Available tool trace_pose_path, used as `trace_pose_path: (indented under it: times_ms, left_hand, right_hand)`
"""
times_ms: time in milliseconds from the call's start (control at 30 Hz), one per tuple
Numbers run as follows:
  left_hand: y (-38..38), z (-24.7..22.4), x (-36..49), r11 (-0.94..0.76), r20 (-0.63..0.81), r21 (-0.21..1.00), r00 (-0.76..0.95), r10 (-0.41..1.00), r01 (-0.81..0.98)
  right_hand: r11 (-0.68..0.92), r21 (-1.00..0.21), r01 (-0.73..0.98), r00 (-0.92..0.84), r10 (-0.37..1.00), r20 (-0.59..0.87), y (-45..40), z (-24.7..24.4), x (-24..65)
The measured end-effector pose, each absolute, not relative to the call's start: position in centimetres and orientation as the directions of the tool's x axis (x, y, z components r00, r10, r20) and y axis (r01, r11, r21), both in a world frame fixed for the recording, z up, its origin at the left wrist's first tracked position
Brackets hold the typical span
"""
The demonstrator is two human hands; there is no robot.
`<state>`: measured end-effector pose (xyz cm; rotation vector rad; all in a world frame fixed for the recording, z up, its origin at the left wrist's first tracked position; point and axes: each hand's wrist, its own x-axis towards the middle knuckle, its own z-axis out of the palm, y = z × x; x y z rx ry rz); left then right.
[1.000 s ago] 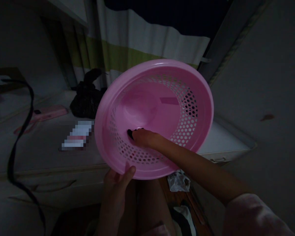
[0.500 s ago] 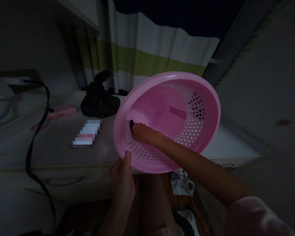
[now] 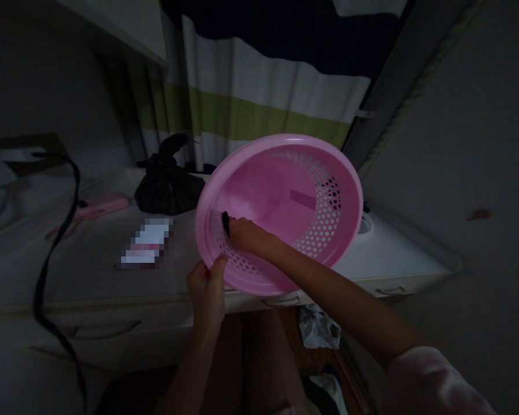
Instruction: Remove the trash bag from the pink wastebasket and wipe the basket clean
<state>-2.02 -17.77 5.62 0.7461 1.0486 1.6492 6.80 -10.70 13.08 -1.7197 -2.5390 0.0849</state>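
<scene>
A pink basket (image 3: 281, 141) with perforated sides is tilted so its open mouth faces me, above the front of the white counter. My left hand (image 3: 208, 291) grips its lower left rim, thumb on the inner side. Reaching inside, my right hand (image 3: 246, 235) is closed on a small black item (image 3: 225, 223) against the left inner wall. What that item is, I cannot make out; the hand covers part of it.
On the counter (image 3: 90, 271) lie a phone (image 3: 147, 243), a pink case (image 3: 104, 206) and a knotted black bag (image 3: 168, 190). A black cable (image 3: 47, 276) hangs at the left. Behind is a striped curtain (image 3: 259, 112); a clear plastic bag (image 3: 319, 327) is on the floor.
The basket and both hands sit slightly further left in the view, which has itself shifted. More of a round white object behind the basket's right side now shows. Both hands keep their hold.
</scene>
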Motion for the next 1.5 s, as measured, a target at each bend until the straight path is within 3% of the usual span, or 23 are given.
trace_pose_path:
  times_ms: [167,633,833,967,1167,1300,1500]
  left_hand:
    - [-16.9,7.2,-2.6,-0.086,-0.013,0.858,-0.189,0.982,-0.506]
    - [-17.1,7.7,-2.6,0.305,-0.189,0.778,0.258,0.947,-0.549]
    - [-17.6,6.5,-1.6,0.23,-0.162,0.791,0.168,0.972,-0.567]
    - [-18.2,6.6,-1.6,0.222,-0.186,0.771,0.122,0.975,-0.597]
    - [-19.2,6.7,-1.6,0.193,-0.205,0.79,0.045,0.978,-0.581]
    - [-20.0,6.7,-1.5,0.199,-0.202,0.781,0.061,0.977,-0.592]
    - [-21.0,6.9,-1.8,0.256,-0.248,0.827,0.083,0.965,-0.501]
  right_hand:
    - [0.37,-0.059,0.927,-0.369,0.929,0.026,-10.5,13.1,6.8]
    - [0.455,-0.038,0.89,-0.451,0.89,0.069,-10.4,12.1,7.2]
    - [0.506,-0.133,0.852,-0.49,0.861,0.136,-10.4,10.9,8.2]
    - [0.543,-0.141,0.828,-0.536,0.839,0.092,-10.6,9.6,10.1]
    - [0.402,0.014,0.915,-0.401,0.914,-0.066,-11.1,9.4,13.8]
    - [0.241,0.207,0.948,-0.243,0.97,-0.017,-11.0,9.8,15.4]
    - [0.144,0.186,0.972,-0.144,0.989,-0.011,-8.9,8.7,16.6]
